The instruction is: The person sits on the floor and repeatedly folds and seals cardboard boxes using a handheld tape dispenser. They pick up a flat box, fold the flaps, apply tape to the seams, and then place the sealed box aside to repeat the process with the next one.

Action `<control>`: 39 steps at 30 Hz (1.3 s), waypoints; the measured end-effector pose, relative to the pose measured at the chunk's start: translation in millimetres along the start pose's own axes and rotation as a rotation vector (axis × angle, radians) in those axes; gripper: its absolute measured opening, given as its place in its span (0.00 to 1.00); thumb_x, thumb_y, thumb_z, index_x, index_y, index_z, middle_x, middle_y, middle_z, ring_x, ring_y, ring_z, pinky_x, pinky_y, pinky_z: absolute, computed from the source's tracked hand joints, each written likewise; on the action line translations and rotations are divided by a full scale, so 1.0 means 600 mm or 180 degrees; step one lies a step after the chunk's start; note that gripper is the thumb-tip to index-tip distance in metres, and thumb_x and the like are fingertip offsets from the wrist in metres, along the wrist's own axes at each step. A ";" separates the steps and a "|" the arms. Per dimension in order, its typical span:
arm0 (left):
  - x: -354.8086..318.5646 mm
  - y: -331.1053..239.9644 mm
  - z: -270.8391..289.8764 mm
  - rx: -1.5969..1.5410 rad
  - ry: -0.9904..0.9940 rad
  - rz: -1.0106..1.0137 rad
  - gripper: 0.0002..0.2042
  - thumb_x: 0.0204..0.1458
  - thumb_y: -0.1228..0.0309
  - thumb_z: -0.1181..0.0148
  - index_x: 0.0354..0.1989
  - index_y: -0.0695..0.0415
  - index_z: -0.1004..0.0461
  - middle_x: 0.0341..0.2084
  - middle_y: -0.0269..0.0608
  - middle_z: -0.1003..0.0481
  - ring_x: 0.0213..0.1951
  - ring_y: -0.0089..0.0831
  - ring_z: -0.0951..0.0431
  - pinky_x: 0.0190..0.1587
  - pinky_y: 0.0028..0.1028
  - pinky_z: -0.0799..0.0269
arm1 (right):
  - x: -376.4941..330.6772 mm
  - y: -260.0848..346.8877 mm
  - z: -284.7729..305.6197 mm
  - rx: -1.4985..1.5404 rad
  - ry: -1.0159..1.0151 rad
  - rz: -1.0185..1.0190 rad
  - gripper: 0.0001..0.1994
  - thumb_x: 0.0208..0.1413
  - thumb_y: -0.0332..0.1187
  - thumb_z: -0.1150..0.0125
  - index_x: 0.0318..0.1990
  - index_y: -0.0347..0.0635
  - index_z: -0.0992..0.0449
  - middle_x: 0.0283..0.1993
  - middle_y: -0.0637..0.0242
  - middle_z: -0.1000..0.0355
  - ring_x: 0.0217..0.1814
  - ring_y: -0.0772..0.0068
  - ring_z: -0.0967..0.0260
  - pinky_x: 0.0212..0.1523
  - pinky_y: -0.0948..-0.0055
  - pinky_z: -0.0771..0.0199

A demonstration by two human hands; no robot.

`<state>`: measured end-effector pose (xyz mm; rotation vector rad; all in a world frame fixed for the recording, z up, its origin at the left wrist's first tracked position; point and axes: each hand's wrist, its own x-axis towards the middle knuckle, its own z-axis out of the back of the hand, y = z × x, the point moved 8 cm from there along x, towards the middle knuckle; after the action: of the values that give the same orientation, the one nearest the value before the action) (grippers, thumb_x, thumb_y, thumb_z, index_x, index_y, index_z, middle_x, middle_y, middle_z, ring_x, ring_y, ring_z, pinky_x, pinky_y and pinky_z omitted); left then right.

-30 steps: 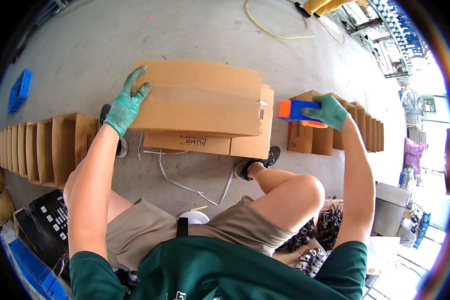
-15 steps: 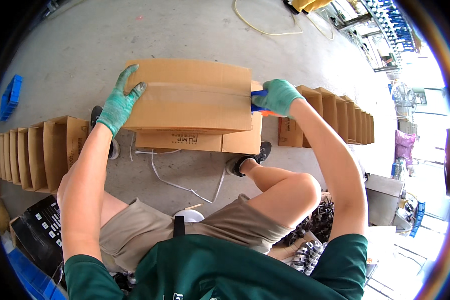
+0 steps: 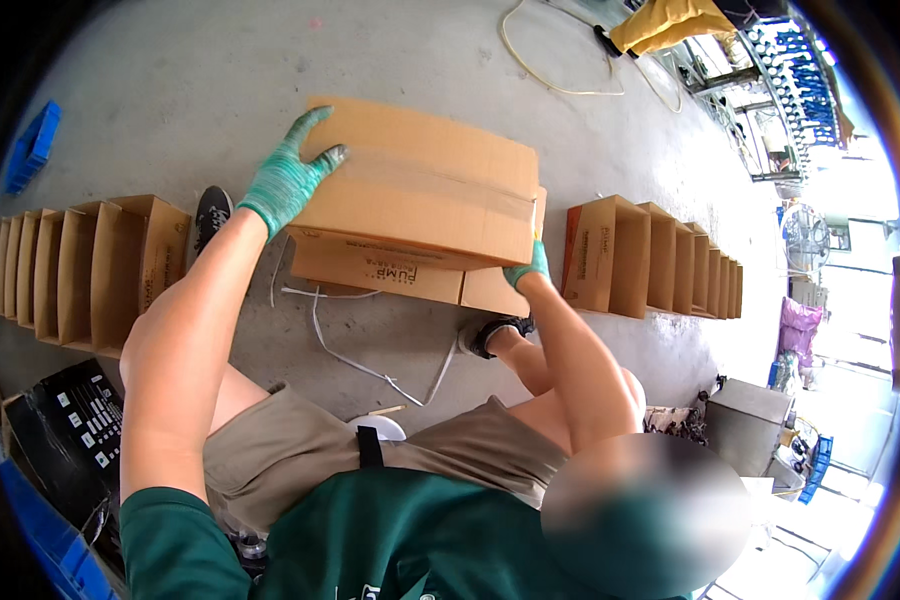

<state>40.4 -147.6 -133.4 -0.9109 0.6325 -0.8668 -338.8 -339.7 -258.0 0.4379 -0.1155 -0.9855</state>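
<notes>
A closed brown cardboard box (image 3: 420,180) lies tilted in front of me, with a strip of clear tape along its top. My left hand (image 3: 290,175), in a green glove, grips its left end, thumb on top. At the lower right corner is my right hand (image 3: 530,268), also gloved. The box hides most of its fingers, and a small yellow bit shows just above it; what it holds is not visible. Under the taped box sits another cardboard box (image 3: 370,268) with dark print on its side.
Rows of open cartons stand at left (image 3: 100,265) and right (image 3: 620,255). White strapping (image 3: 345,362) lies on the floor before my legs. A blue crate (image 3: 35,148) is far left, a black box (image 3: 70,425) near left. A hose (image 3: 530,75) curves at the back.
The box has turned clockwise, its right end now lower. My right hand has moved down to the lower right corner, and the blue and orange tape dispenser it held is out of sight.
</notes>
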 end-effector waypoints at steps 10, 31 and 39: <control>0.003 0.004 -0.006 0.0113 0.0085 -0.0100 0.29 0.62 0.53 0.44 0.71 0.38 0.44 0.67 0.49 0.38 0.67 0.46 0.37 0.65 0.39 0.38 | 0.019 0.118 0.251 0.1935 -0.1892 -0.0257 0.11 0.62 0.27 0.46 0.51 0.37 0.26 0.48 0.64 0.25 0.47 0.74 0.29 0.52 0.72 0.27; -0.038 0.021 -0.015 -0.1161 0.0806 0.1446 0.42 0.63 0.36 0.65 0.75 0.57 0.54 0.74 0.44 0.50 0.72 0.34 0.49 0.73 0.34 0.57 | 0.038 0.139 0.128 0.3866 0.0295 -0.1595 0.30 0.66 0.58 0.52 0.67 0.48 0.36 0.67 0.57 0.36 0.66 0.58 0.37 0.67 0.60 0.38; -0.028 -0.042 0.130 -0.5226 0.1709 -0.0740 0.24 0.69 0.57 0.60 0.69 0.58 0.43 0.67 0.44 0.39 0.66 0.34 0.39 0.69 0.34 0.44 | 0.039 0.208 0.344 0.5911 -0.0081 0.0044 0.34 0.64 0.65 0.60 0.50 0.38 0.28 0.57 0.59 0.28 0.60 0.56 0.33 0.62 0.54 0.33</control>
<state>83.2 -110.3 -72.0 -2.2583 1.8290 -0.6686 -288.3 -363.0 -22.3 2.0872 -1.0863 -0.6067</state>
